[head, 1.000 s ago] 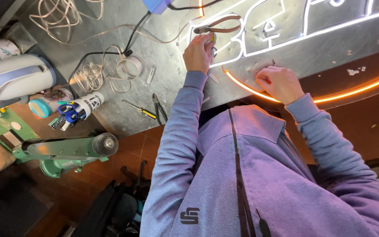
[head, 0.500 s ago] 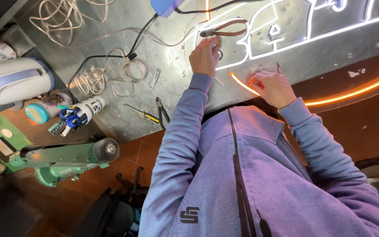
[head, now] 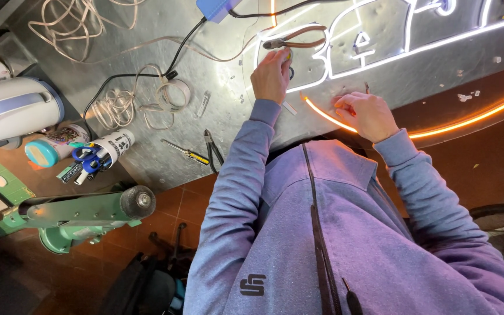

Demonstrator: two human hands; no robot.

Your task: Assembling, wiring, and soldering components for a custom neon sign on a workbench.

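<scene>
Fingers of right hand first: curled tight and closed over the thin orange glowing flexible light strip, knuckles up (with a slim dark point poking out just above them, too small to identify). Lies under that hand and leaves it both ways: a short stretch leftward towards the other hand, a long stretch rightward, sweeping gently up along the curved edge of the grey sheet-metal sign panel. Long axis roughly left to right, hugging the near rim of the panel.

Left hand next: rests back-up on the panel, fingers bent down over the white glowing strip outline. Cannot tell whether pinching anything, with the fingertips hidden beneath the hand. Sits just below the brown-handled metal pliers, close to touching them.

Nearer to the orange strip: right hand, in contact. Left hand just beside the strip's left end, apart from it.
</scene>
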